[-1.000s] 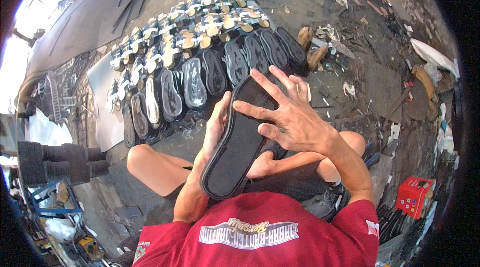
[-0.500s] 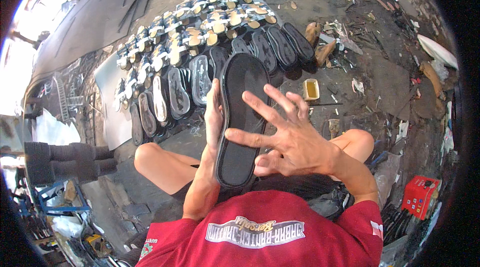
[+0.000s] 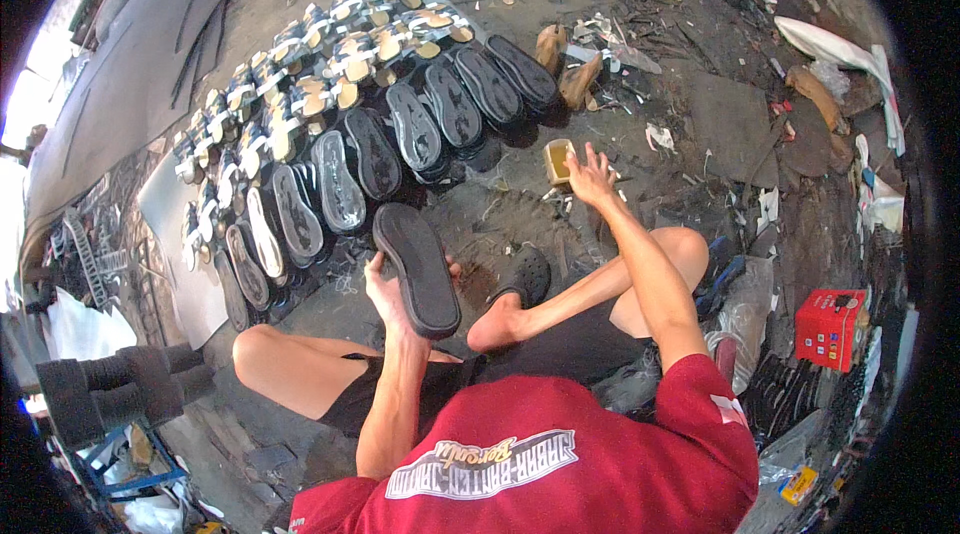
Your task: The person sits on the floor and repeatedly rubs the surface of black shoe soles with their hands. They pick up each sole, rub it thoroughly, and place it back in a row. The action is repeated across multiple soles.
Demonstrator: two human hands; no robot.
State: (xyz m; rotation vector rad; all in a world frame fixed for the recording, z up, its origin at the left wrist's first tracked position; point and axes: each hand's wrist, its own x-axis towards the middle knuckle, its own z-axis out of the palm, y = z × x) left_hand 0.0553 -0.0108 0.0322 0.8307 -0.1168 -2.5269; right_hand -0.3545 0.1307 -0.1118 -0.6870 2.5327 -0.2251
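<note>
My left hand [image 3: 388,294] grips a black shoe sole [image 3: 420,279] from beneath, holding it up over my lap. Its fingertips show along the sole's right edge, and the palm stays hidden behind it. My right arm is stretched forward. At its end my right hand [image 3: 594,180] has its fingers spread at the right side of a small pale tub [image 3: 550,164] of yellow-brown liquid. Whether the fingers touch the tub's rim is hard to see. Beyond the held sole lies a curved row of black soles [image 3: 340,184], their tops glossy and wet-looking in places.
Behind the soles stand rows of sandal uppers [image 3: 350,69] with tan insoles and white straps. Two brown shoe lasts [image 3: 578,82] sit right of the row. A black clog [image 3: 530,272] lies by my bare foot. A red box [image 3: 830,329] stands at the right; scraps litter the floor.
My right hand has left the sole and reached forward right to the tub. My left hand has lowered the sole away from me, and the view has shifted.
</note>
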